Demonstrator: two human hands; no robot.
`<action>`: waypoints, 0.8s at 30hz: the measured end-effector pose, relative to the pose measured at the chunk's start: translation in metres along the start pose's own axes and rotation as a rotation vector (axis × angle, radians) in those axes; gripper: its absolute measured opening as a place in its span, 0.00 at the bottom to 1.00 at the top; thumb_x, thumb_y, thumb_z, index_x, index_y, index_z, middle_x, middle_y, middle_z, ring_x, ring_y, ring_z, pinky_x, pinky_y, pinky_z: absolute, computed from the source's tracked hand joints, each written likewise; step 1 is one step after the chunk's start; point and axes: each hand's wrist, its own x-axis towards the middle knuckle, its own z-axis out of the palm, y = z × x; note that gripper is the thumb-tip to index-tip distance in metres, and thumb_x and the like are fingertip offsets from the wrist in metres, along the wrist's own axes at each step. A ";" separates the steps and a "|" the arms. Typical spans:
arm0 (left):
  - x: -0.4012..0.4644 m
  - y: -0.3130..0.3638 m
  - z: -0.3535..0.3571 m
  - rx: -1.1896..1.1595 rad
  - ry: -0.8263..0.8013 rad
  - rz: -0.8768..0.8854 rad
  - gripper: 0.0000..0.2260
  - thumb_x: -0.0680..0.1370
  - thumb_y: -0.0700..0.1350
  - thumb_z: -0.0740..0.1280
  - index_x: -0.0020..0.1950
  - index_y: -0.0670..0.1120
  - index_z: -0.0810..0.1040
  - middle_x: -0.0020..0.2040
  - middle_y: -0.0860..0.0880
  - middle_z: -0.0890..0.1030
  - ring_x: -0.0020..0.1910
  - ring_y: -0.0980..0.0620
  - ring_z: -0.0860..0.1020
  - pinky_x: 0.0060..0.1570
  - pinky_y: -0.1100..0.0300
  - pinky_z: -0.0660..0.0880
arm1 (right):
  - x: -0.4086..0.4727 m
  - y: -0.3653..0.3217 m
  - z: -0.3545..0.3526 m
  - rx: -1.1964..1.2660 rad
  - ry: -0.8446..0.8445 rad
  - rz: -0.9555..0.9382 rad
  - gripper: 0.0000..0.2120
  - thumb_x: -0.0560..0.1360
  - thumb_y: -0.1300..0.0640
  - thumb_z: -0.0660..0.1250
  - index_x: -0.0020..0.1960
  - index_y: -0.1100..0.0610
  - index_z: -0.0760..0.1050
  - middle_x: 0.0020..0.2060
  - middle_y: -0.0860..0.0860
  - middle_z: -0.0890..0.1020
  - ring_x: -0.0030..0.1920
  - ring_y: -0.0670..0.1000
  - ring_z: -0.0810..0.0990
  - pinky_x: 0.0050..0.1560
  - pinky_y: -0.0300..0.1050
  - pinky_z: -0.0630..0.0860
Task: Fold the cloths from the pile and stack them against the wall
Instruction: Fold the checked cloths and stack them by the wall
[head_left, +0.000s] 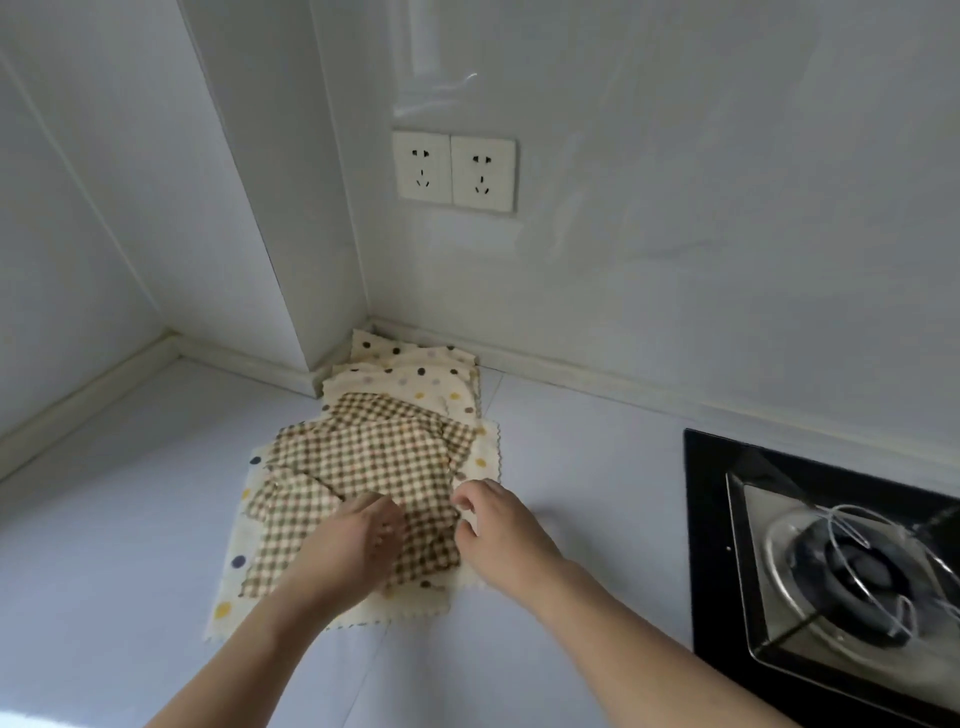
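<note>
A loose pile of brown-and-cream checked cloths (374, 457) lies on the white counter, on top of a cream cloth with coloured dots (234, 571). Behind it, in the wall corner, sits a stack of folded cream dotted cloths (410, 376). My left hand (348, 545) rests on the near part of the checked pile, fingers curled down onto the fabric. My right hand (493, 525) is at the pile's right edge, its fingers curled at the edge of a checked cloth.
A black gas hob (810, 561) with a metal burner ring fills the right side of the counter. Two wall sockets (454, 171) sit above the corner. A white column juts out at the left of the corner. White counter (130, 519) spreads left.
</note>
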 end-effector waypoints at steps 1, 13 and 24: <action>0.000 -0.007 0.011 0.006 0.039 0.021 0.08 0.77 0.50 0.58 0.48 0.54 0.77 0.45 0.58 0.76 0.42 0.56 0.75 0.38 0.68 0.69 | 0.003 0.008 0.015 0.003 0.026 -0.027 0.13 0.78 0.59 0.59 0.61 0.55 0.73 0.60 0.48 0.75 0.61 0.49 0.73 0.61 0.41 0.70; -0.014 -0.036 0.056 0.055 0.329 0.207 0.14 0.76 0.50 0.55 0.49 0.49 0.79 0.46 0.55 0.78 0.43 0.51 0.76 0.45 0.54 0.74 | 0.000 0.051 0.091 -0.084 0.427 -0.288 0.09 0.76 0.57 0.62 0.53 0.55 0.79 0.52 0.49 0.79 0.54 0.53 0.75 0.57 0.49 0.72; -0.023 -0.034 0.037 0.015 0.106 0.260 0.18 0.65 0.66 0.60 0.48 0.57 0.75 0.49 0.58 0.75 0.50 0.55 0.73 0.55 0.54 0.71 | -0.009 0.045 0.089 0.016 0.399 -0.249 0.04 0.73 0.56 0.69 0.46 0.50 0.81 0.48 0.43 0.78 0.53 0.46 0.76 0.58 0.45 0.73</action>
